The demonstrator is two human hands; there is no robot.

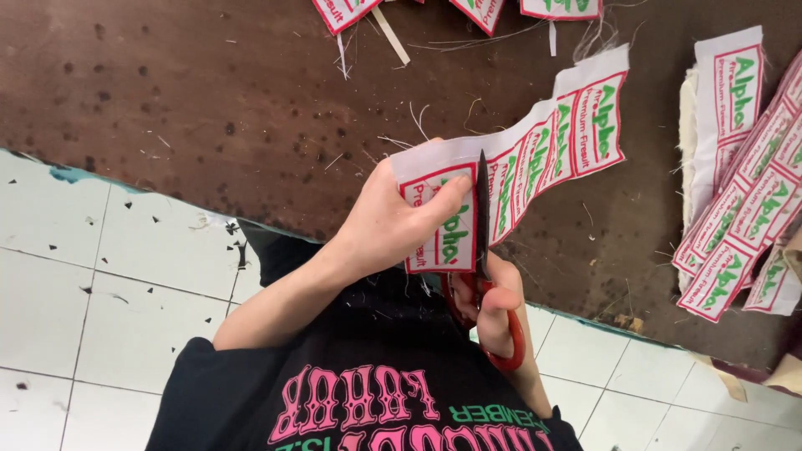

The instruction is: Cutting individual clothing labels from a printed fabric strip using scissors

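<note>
Left hand: the near end of a label strip (510,171) is pinched by the left hand (388,225), thumb on top of the end label, fingers underneath.
Right hand: closed through the red handles of the scissors (484,276); the right hand (499,305) is held just off the near edge of the table (209,100).
Scissors: the dark blade is seen standing upright along the border between the end label and the next one, touching the cloth.
Strip: held above the table near its near edge, running up and away to the right; about five labels can be counted on it, white with red frames and green print.
Step in hand: judged to be the cutting of the end label off the strip, the blade already set in the seam.
Next move: a straight closing of the blades along the white gap would be called for, the strip kept taut so that the red frame is not nicked.
Stack: one pile of uncut strips (743,209) is seen at the right edge; the number of strips in it cannot be told.
Cut labels: parts of three cut labels (342,12) show at the far edge.
Scraps: loose threads and a thin offcut (391,35) lie scattered over the brown top.
Floor: white tiles (75,276) flecked with dark snippings.
</note>
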